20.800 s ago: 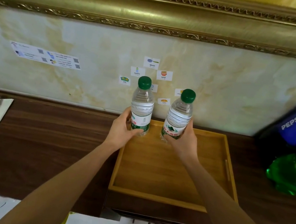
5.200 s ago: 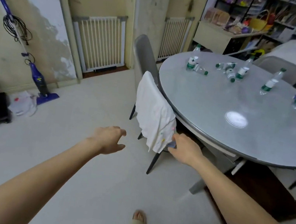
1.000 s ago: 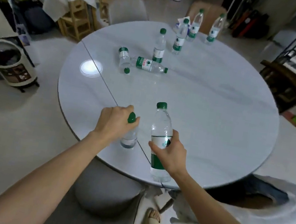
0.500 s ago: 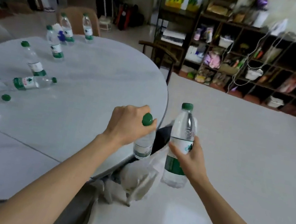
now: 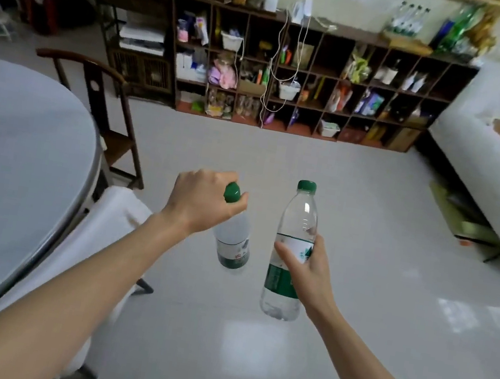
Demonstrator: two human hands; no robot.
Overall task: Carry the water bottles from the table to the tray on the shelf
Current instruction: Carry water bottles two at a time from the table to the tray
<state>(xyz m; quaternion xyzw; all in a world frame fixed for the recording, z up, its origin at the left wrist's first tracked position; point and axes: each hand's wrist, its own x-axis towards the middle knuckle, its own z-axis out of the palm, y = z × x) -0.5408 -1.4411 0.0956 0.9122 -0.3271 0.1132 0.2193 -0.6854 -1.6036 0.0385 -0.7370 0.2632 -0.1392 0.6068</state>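
Both hands are out in front over the pale floor (image 5: pixel 387 309), each holding 1 water bottle.

Left hand (image 5: pixel 201 201): fingers curled around the neck of the left bottle (image 5: pixel 231 245), just under its green cap (image 5: pixel 232 192). The bottle hangs below the hand, tilted, base pointing down and away. Green label band at the lower body.

Right hand (image 5: pixel 308 270): fingers and thumb wrapped around the middle of the right bottle (image 5: pixel 296 229), at the label. This bottle stands nearly upright, green cap on top, clear base below the hand.

The 2 bottles are near each other but not touching; neither rests on any surface.

The round grey counter (image 5: pixel 9 167) sits at left, its edge beside the left forearm. A chair draped with white cloth (image 5: pixel 98 230) stands just beside it; a dark wooden chair (image 5: pixel 106 114) is farther back.

Cubby shelf (image 5: pixel 309 77) fills the far wall, well apart from the hands. On its top at right stand several bottles (image 5: pixel 408 18), too small to detail.
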